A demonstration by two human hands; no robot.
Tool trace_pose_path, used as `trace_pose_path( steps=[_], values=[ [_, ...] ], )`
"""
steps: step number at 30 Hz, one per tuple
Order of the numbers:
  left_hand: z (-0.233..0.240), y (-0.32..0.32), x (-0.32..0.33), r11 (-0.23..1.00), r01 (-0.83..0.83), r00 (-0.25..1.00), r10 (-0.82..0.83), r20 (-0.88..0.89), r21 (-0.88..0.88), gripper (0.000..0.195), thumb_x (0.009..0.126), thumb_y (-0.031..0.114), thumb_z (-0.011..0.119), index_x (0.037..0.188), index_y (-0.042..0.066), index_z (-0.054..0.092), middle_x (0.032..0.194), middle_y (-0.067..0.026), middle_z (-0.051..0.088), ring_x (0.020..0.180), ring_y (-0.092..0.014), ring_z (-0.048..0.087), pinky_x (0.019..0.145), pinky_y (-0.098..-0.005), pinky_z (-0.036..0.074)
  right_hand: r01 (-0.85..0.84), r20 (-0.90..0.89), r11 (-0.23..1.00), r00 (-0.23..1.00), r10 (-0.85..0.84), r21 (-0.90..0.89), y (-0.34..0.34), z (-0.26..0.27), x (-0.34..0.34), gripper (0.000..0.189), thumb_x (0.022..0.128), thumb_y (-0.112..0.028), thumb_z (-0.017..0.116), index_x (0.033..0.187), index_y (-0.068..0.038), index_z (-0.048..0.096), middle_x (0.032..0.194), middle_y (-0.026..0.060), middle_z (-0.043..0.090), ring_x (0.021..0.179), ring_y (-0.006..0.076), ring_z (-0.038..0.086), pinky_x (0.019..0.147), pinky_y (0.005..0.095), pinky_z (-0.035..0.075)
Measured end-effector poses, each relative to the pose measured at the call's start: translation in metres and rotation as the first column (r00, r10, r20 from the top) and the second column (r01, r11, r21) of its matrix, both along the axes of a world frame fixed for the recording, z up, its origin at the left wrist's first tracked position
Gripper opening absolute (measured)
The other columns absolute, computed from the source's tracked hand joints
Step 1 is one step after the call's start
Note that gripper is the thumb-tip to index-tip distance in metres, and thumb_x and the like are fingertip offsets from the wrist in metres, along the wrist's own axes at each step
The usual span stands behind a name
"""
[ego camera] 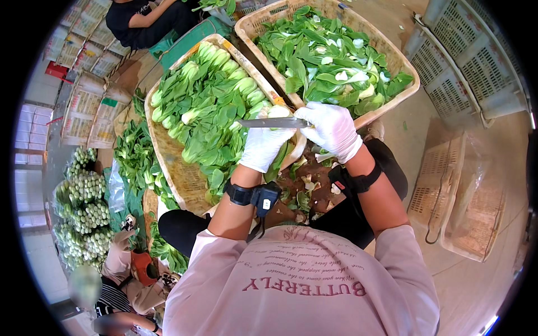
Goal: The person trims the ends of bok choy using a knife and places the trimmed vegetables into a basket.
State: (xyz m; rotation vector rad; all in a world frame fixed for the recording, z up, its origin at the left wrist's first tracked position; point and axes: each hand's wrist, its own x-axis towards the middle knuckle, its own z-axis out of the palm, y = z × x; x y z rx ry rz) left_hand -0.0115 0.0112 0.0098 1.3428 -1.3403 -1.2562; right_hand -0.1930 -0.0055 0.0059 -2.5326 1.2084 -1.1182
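Observation:
My right hand (332,130), in a white glove, is closed around the handle of a knife (275,122), whose blade points left over my other hand. My left hand (267,145), also gloved, grips a head of bok choy (278,112); its pale base shows just beyond the blade and its leaves hang down by my wrist. Beyond and to the left, a plastic crate (168,168) holds rows of bok choy heads (210,101). A second crate (391,101), at the upper right, holds loose leaves and cut pieces (328,71).
Leaf scraps (309,185) litter the floor between my knees. More bok choy (134,155) lies left of the near crate, with bagged bundles (88,193) farther left. Two other people sit at the upper left and lower left. Crates (458,193) stand on the right.

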Motion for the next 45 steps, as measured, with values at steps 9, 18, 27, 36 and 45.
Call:
trace_pose_path(
  steps=[9, 18, 27, 36, 45],
  values=[
    [0.049, 0.031, 0.056, 0.879, -0.137, 0.968, 0.022, -0.249, -0.457, 0.056, 0.072, 0.018, 0.072, 0.12, 0.005, 0.047, 0.108, -0.0107, 0.056, 0.1, -0.02, 0.056, 0.09, -0.0331, 0.045, -0.323, 0.663, 0.584, 0.459, -0.591, 0.745, -0.044, -0.032, -0.038, 0.023, 0.087, -0.023, 0.056, 0.095, -0.002, 0.059, 0.074, 0.0085, 0.064, 0.061, 0.0186, 0.059, 0.057, 0.0296, 0.049],
    [0.037, 0.184, 0.377, 0.322, -0.739, 0.229, 0.946, 0.228, -0.592, 0.041, 0.081, 0.016, 0.068, 0.113, -0.001, 0.048, 0.097, -0.0064, 0.054, 0.083, -0.014, 0.052, 0.079, -0.025, 0.044, -0.855, 0.405, 0.232, -0.028, -0.914, 0.465, 0.064, -0.118, 0.001, 0.026, 0.093, -0.038, 0.051, 0.082, -0.014, 0.05, 0.059, -0.0027, 0.05, 0.046, 0.0094, 0.049, 0.037, 0.0203, 0.038],
    [0.004, 0.151, 0.375, 0.59, -0.676, 0.497, 0.807, 0.318, -0.441, 0.051, 0.085, 0.014, 0.059, 0.131, -0.001, 0.042, 0.128, -0.0179, 0.049, 0.113, -0.026, 0.05, 0.096, -0.0337, 0.039, -0.784, 0.218, 0.159, -0.032, -0.976, 0.6, 0.148, -0.069, 0.02, 0.029, 0.095, -0.038, 0.044, 0.086, -0.012, 0.05, 0.053, -0.0027, 0.036, 0.04, 0.009, 0.034, 0.035, 0.0208, 0.03],
    [-0.098, -0.081, 0.234, 0.93, 0.25, 0.861, -0.341, 0.376, 0.271, 0.02, 0.086, 0.019, 0.061, 0.1, 0.006, 0.067, 0.095, -0.0049, 0.067, 0.088, -0.015, 0.059, 0.086, -0.0255, 0.045, -0.241, 0.607, 0.567, 0.458, -0.649, 0.788, 0.011, 0.014, 0.037, 0.031, 0.095, -0.038, 0.043, 0.096, -0.01, 0.057, 0.058, -0.0043, 0.046, 0.041, 0.0044, 0.034, 0.037, 0.018, 0.025],
    [-0.17, -0.091, 0.158, 0.997, -0.018, 0.12, 0.081, 0.989, -0.079, 0.061, 0.057, 0.033, 0.079, 0.109, 0.018, 0.051, 0.104, -0.0069, 0.051, 0.104, -0.025, 0.048, 0.094, -0.0494, 0.032, -0.34, 0.667, 0.575, 0.429, -0.609, 0.744, -0.025, -0.006, 0.036, 0.017, 0.092, -0.02, 0.055, 0.099, -0.004, 0.057, 0.065, -0.0022, 0.053, 0.055, 0.0049, 0.046, 0.05, 0.0168, 0.036]
  ],
)
